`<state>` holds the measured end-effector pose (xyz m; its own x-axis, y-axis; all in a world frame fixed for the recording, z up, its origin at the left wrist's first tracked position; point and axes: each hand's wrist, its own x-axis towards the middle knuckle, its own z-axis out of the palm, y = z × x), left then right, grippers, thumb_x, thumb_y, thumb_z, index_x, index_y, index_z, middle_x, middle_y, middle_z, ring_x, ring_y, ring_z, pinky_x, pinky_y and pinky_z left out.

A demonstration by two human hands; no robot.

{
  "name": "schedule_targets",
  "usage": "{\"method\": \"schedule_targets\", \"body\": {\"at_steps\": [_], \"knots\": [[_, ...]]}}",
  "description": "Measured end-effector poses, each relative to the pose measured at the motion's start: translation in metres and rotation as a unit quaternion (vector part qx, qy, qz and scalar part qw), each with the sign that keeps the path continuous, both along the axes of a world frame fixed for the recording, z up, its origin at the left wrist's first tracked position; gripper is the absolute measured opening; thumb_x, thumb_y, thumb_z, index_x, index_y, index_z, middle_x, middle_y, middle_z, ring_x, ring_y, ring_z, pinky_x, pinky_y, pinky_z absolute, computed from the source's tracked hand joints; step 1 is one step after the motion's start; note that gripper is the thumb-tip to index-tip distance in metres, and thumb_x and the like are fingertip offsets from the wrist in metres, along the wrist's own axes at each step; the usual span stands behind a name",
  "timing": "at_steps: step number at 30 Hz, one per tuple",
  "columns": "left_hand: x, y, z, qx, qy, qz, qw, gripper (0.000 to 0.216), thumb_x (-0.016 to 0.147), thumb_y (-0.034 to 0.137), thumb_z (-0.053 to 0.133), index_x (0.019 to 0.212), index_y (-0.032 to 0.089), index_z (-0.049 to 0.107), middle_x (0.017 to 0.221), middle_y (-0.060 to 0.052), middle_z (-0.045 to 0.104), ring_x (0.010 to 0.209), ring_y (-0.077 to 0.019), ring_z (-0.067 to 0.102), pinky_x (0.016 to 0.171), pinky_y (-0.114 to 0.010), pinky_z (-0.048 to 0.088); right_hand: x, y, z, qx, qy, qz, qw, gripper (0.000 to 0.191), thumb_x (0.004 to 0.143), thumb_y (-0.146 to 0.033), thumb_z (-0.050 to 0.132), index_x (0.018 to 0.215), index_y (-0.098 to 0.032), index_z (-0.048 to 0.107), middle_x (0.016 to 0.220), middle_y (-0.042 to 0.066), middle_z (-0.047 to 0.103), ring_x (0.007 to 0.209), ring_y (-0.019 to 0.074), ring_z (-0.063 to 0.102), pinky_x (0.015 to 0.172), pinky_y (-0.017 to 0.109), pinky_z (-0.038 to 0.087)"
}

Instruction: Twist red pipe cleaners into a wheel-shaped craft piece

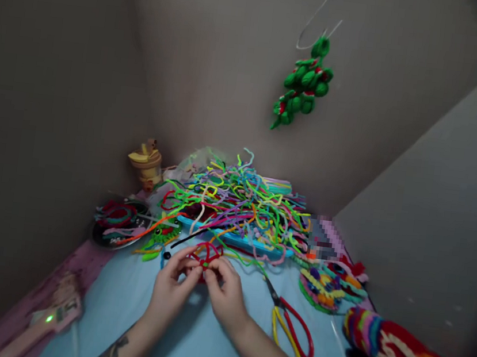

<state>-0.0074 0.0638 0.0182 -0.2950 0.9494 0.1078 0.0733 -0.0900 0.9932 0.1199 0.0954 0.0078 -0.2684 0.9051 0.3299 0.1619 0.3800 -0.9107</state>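
Both hands meet over the light blue table cover (184,340), pinching a small red pipe-cleaner shape (207,254) bent into loops. My left hand (170,289) grips its left side with closed fingers. My right hand (224,292) pinches its right side, thumb and forefinger together. Just beyond the hands lies a big tangle of coloured pipe cleaners (239,202) heaped on a blue tray (231,239).
Red-and-yellow-handled scissors (290,324) lie right of my right hand. Woven multicoloured pieces (327,285) and a striped roll (395,351) sit at the right. A dark plate (117,224), a yellow figure (147,164) and a pink device (47,317) are at the left. A green ornament (304,85) hangs on the wall.
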Motion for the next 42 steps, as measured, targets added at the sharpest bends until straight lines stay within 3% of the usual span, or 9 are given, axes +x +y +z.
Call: {"method": "schedule_targets", "body": {"at_steps": [6, 13, 21, 25, 29, 33, 42], "knots": [[0.003, 0.000, 0.003, -0.019, -0.002, -0.021, 1.000, 0.039, 0.074, 0.028, 0.065, 0.110, 0.019, 0.055, 0.073, -0.002, 0.066, 0.068, -0.0138, 0.061, 0.065, -0.025, 0.047, 0.006, -0.001, -0.002, -0.001, -0.014, 0.008, 1.000, 0.020, 0.087, -0.021, 0.043, 0.068, -0.019, 0.048, 0.072, 0.001, 0.050, 0.072, 0.0148, 0.048, 0.064, 0.026, 0.036], [0.009, -0.001, 0.007, -0.046, -0.029, -0.022, 0.998, 0.047, 0.073, 0.030, 0.065, 0.116, 0.017, 0.052, 0.077, -0.003, 0.067, 0.072, -0.0153, 0.062, 0.071, -0.028, 0.048, 0.008, 0.000, -0.005, 0.053, -0.035, -0.020, 0.998, 0.019, 0.086, -0.019, 0.042, 0.067, -0.020, 0.046, 0.072, 0.001, 0.050, 0.074, 0.0162, 0.046, 0.066, 0.028, 0.036], [0.003, 0.003, 0.011, -0.038, -0.030, -0.039, 0.998, 0.045, 0.065, 0.029, 0.071, 0.106, 0.015, 0.060, 0.070, -0.003, 0.068, 0.066, -0.0158, 0.062, 0.063, -0.026, 0.047, 0.006, 0.002, -0.011, 0.076, -0.043, -0.034, 0.996, 0.024, 0.089, -0.020, 0.040, 0.069, -0.020, 0.053, 0.071, 0.002, 0.054, 0.075, 0.0168, 0.050, 0.069, 0.028, 0.039], [0.000, 0.006, 0.008, -0.056, -0.108, -0.012, 0.993, 0.043, 0.063, 0.031, 0.073, 0.099, 0.014, 0.059, 0.065, -0.001, 0.067, 0.058, -0.0121, 0.060, 0.059, -0.022, 0.045, 0.010, 0.000, -0.008, 0.116, -0.009, -0.097, 0.988, 0.018, 0.088, -0.018, 0.041, 0.092, -0.019, 0.059, 0.092, 0.006, 0.057, 0.090, 0.0186, 0.051, 0.080, 0.033, 0.041], [-0.003, 0.006, 0.008, -0.082, -0.183, -0.006, 0.980, 0.048, 0.060, 0.030, 0.075, 0.100, 0.014, 0.055, 0.065, 0.001, 0.066, 0.056, -0.0093, 0.057, 0.057, -0.020, 0.042, 0.011, -0.004, -0.005, 0.190, -0.078, -0.121, 0.971, 0.015, 0.085, -0.018, 0.049, 0.086, -0.021, 0.063, 0.092, 0.006, 0.054, 0.092, 0.0200, 0.050, 0.083, 0.038, 0.041], [-0.005, 0.007, 0.007, -0.063, -0.224, 0.012, 0.972, 0.050, 0.059, 0.029, 0.076, 0.102, 0.015, 0.054, 0.065, 0.004, 0.063, 0.056, -0.0084, 0.056, 0.056, -0.019, 0.041, 0.006, -0.006, -0.008, 0.244, -0.111, -0.129, 0.955, 0.017, 0.083, -0.017, 0.051, 0.086, -0.023, 0.066, 0.106, 0.007, 0.052, 0.104, 0.0228, 0.046, 0.089, 0.044, 0.039], [-0.009, 0.012, 0.010, -0.098, -0.362, 0.018, 0.927, 0.052, 0.054, 0.029, 0.080, 0.098, 0.016, 0.055, 0.073, 0.001, 0.065, 0.057, -0.0078, 0.057, 0.053, -0.017, 0.039, 0.002, -0.005, -0.016, 0.192, -0.124, -0.136, 0.964, 0.024, 0.081, -0.020, 0.054, 0.104, -0.023, 0.057, 0.120, 0.010, 0.047, 0.115, 0.0247, 0.043, 0.097, 0.046, 0.037]]}}
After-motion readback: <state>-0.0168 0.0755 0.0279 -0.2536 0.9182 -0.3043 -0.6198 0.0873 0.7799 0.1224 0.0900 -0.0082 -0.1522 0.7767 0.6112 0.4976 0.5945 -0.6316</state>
